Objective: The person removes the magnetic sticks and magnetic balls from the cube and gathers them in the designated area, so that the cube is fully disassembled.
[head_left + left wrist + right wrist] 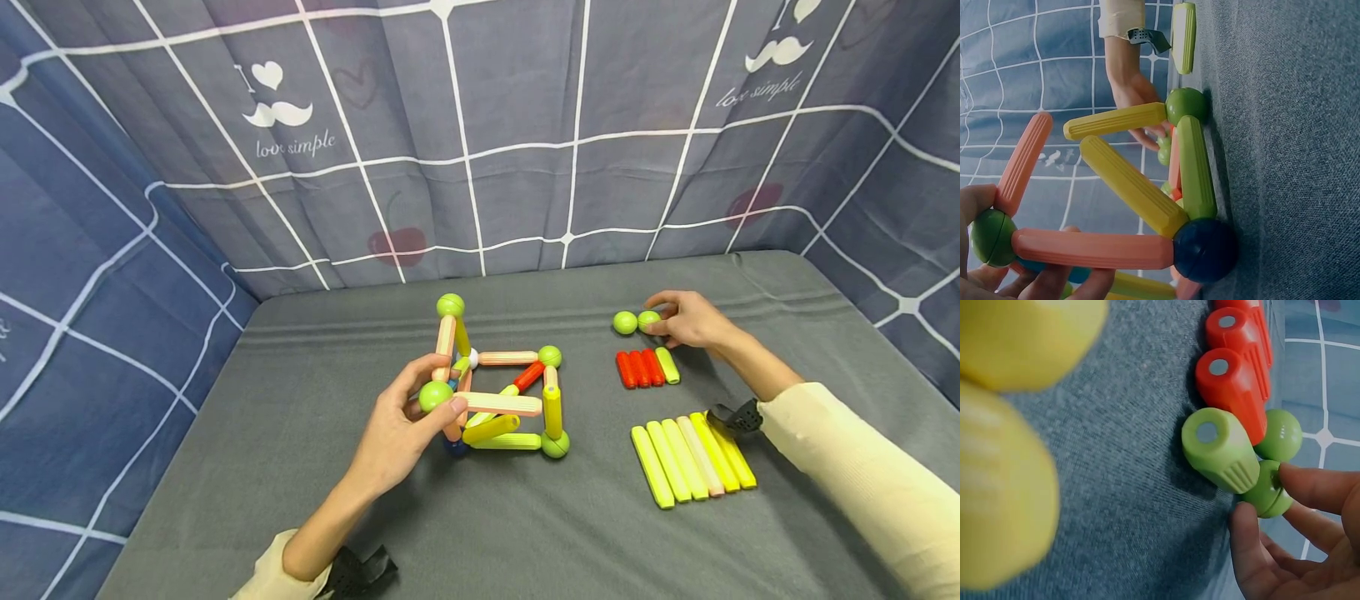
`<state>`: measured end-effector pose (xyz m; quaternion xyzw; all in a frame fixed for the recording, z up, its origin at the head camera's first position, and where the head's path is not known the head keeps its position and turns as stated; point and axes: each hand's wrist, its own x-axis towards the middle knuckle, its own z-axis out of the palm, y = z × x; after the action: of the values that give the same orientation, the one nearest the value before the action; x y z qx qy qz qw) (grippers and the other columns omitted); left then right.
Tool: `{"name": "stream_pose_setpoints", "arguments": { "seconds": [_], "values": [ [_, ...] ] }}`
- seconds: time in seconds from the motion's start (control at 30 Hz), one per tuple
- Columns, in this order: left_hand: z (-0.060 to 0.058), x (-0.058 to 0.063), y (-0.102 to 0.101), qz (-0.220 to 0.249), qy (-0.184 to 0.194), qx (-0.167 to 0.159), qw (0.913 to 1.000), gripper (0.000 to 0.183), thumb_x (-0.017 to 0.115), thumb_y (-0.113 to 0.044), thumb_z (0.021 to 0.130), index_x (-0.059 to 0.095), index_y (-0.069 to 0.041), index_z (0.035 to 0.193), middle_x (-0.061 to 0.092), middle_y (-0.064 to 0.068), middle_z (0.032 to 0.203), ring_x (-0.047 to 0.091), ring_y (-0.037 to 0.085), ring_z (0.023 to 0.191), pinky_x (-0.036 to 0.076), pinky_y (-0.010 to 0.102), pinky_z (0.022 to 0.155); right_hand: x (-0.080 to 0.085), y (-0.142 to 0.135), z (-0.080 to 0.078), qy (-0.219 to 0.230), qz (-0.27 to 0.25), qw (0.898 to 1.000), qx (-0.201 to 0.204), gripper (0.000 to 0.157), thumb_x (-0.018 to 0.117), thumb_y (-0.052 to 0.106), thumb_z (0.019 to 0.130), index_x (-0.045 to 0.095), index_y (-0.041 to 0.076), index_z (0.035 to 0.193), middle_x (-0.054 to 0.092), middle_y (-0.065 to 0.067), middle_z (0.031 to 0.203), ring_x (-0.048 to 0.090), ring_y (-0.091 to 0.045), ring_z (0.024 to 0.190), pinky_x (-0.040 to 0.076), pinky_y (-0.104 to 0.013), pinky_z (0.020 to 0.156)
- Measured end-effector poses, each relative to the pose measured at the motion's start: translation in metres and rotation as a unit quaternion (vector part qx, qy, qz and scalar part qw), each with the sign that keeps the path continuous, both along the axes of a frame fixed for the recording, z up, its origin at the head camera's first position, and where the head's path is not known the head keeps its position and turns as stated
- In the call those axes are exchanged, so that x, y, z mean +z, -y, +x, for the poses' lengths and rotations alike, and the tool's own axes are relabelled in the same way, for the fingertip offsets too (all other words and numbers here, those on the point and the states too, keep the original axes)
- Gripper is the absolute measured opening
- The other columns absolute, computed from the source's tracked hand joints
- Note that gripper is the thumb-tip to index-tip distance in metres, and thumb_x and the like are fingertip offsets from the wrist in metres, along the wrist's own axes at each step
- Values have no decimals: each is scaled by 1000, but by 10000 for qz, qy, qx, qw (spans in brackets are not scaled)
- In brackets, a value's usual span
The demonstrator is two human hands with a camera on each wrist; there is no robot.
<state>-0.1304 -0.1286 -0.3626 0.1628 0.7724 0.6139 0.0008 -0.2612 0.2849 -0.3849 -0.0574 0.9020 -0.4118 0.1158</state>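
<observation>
My left hand (pixel 397 429) grips the near upper corner of a frame built from magnetic rods and balls, fingers round a green ball (pixel 436 397). From that ball a pink rod (pixel 498 404) sticks out to the right, its far end bare. In the left wrist view another pink rod (pixel 1094 249) runs from the held ball to a dark blue ball (pixel 1205 250) at the base. My right hand (pixel 693 319) pinches a loose green ball (pixel 648 321) between thumb and fingers. A second green ball (pixel 625 322) sits just left of it.
Short red rods (pixel 640 369) and one short green rod (pixel 667 365) lie in a row below the loose balls. Nearer the right forearm, several long yellow, green and pink rods (pixel 693 458) lie side by side. A checked curtain (pixel 510 192) hangs behind the grey cloth surface (pixel 285 433).
</observation>
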Motion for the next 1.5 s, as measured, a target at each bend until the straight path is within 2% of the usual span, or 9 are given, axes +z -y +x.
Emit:
{"name": "stream_pose_setpoints", "arguments": {
  "seconds": [0.13,0.4,0.57,0.7,0.8,0.87,1.07,1.3,1.5],
  "values": [
    [0,0,0,-13,0,7,10000,50,72,-12,92,51,-13,137,60,12,122,66,23,87,52,27,65,4,-1,4,-36,-50,9999,-94,53,63,8,95,40,-12,138,47,-36,123,61,-33,89,57,-35,67],
    [0,-2,1,-25,2,19,10000,49,72,-13,92,51,-14,136,60,12,122,66,22,86,53,30,65,20,11,32,-520,-24,9986,-34,47,62,11,96,46,-7,136,46,-36,129,53,-25,56,51,-35,51],
    [0,-2,2,-52,-42,7,10000,49,72,-12,92,51,-14,137,60,12,122,67,22,86,55,32,65,25,38,64,-846,-282,9951,418,37,66,10,95,56,-3,128,56,-29,122,59,-28,70,48,-35,43],
    [0,-1,3,-35,-79,17,10000,49,72,-11,92,52,-14,136,61,12,121,67,23,85,53,28,63,25,69,89,-977,-509,9880,1087,34,69,13,93,61,1,124,62,-22,117,64,-23,83,54,-33,56],
    [0,0,3,-70,-82,37,9999,49,72,-12,92,52,-14,136,61,12,121,66,22,84,52,27,62,23,91,103,-801,-736,9827,1500,35,70,16,92,61,4,124,62,-18,119,64,-19,92,55,-32,63],
    [0,0,2,-100,-65,40,9999,49,72,-13,92,52,-15,136,60,12,121,66,22,85,53,29,63,20,103,109,-484,-959,9795,1703,34,70,18,93,61,6,124,61,-15,119,65,-20,93,54,-34,54],
    [0,0,-2,-4,-15,8,10000,49,72,-13,92,52,-15,137,61,11,121,66,22,85,53,28,65,9,123,115,-39,-1316,9726,1914,22,67,21,96,64,5,111,69,-8,97,66,-28,81,43,-33,34],
    [0,-1,-1,8,-115,7,9999,49,72,-12,92,52,-14,136,61,11,120,65,21,83,51,26,62,8,124,114,-362,-1148,9732,1959,15,64,16,97,66,4,107,66,-7,87,48,-17,40,46,-34,38],
    [1,-1,0,-8,-100,23,9999,49,72,-12,92,52,-15,136,61,11,121,66,21,83,52,28,62,8,125,113,-440,-1107,9722,2016,15,62,17,99,64,5,106,65,-9,92,55,-26,42,51,-34,47]
  ]
}}
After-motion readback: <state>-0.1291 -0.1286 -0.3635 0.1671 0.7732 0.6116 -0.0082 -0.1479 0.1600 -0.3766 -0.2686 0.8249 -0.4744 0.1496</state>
